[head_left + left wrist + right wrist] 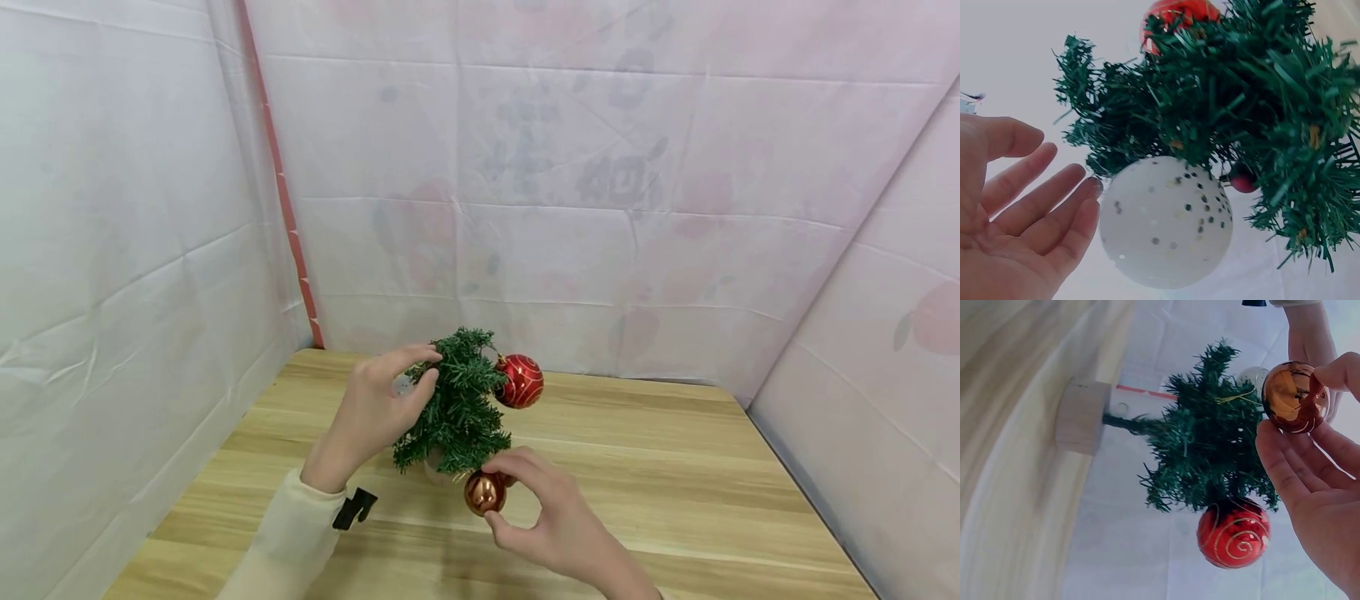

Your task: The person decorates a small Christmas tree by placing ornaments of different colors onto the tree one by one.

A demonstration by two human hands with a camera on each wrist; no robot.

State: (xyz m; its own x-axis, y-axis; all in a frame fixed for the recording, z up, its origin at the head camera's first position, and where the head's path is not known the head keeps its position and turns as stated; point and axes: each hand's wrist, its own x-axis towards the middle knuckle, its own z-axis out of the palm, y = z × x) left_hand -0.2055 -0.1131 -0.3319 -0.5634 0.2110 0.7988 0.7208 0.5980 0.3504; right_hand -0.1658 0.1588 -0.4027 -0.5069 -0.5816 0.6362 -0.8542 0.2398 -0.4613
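A small green artificial Christmas tree (461, 408) stands on the table in a round wooden base (1079, 419). My right hand (558, 512) pinches a shiny copper Christmas ball (485, 493) between thumb and fingers, in front of the tree's lower branches. From that ball a gold string (1235, 398) reaches toward the tree. My left hand (371, 408) is at the tree's upper left, its fingers loosely bent and holding nothing. Its fingertips are right beside a white ball with dark dots (1166, 225), which hangs among the branches. A red ball with gold swirls (520, 381) hangs on the tree's right.
A small dark red ball (1243, 181) shows between the branches. The wood-grain table (675, 475) is enclosed by pale printed cloth walls (555, 167) at the back and both sides. A black clip (355, 508) sits at my left cuff.
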